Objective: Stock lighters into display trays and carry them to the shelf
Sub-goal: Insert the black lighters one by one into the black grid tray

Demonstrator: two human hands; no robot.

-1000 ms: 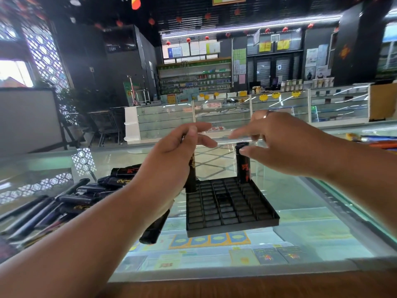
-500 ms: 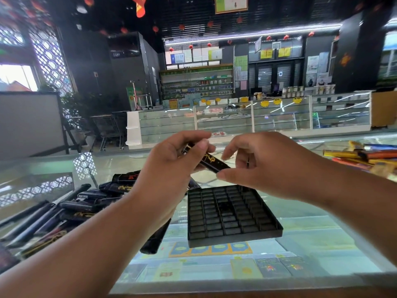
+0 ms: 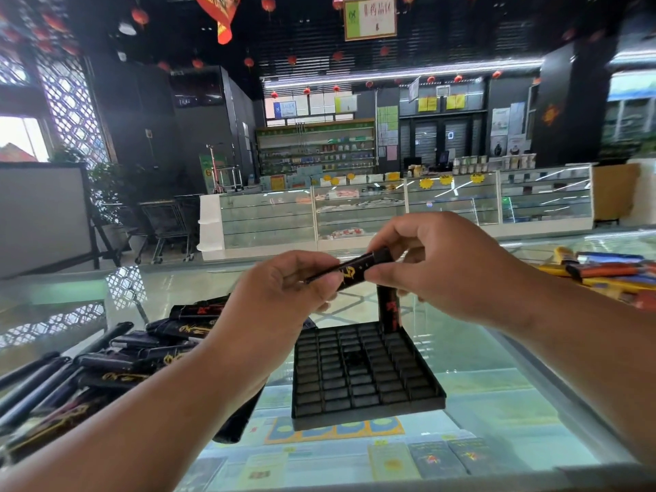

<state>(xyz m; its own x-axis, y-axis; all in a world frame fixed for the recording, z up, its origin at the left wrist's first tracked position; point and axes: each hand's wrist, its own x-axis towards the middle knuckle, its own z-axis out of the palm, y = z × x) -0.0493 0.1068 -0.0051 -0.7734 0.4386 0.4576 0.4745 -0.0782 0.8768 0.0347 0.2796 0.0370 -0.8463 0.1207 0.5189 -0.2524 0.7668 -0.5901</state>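
1. Two hands meet over a glass counter [image 3: 497,403] in a shop. The left hand [image 3: 284,289] pinches the left end of a black lighter [image 3: 355,273], and the right hand [image 3: 443,275] has thumb and fingers clamped on its right end.
2. The lighter hangs in the air, almost level with its right end slightly higher, above the far edge of the display tray [image 3: 369,413].
3. The tray rests on the counter, near and centre. One standing lighter [image 3: 390,310] is upright in its far right corner, and the other cells look empty.
4. A loose pile of lighters [image 3: 124,356] lies on the glass to the left. Coloured ones [image 3: 610,271] lie far right.
5. The step in hand looks like a pass from left to right for slotting, with the stocking barely begun.
6. To do it well:
   - The left hand should let go only once the right has a firm hold.
   - The lighter should then be turned upright, its print facing the same way as the standing one.
   - It should go straight down into the cell just beside that one, so the neighbour is not knocked.
   - The freed left hand could steady the tray, which may slide on glass.
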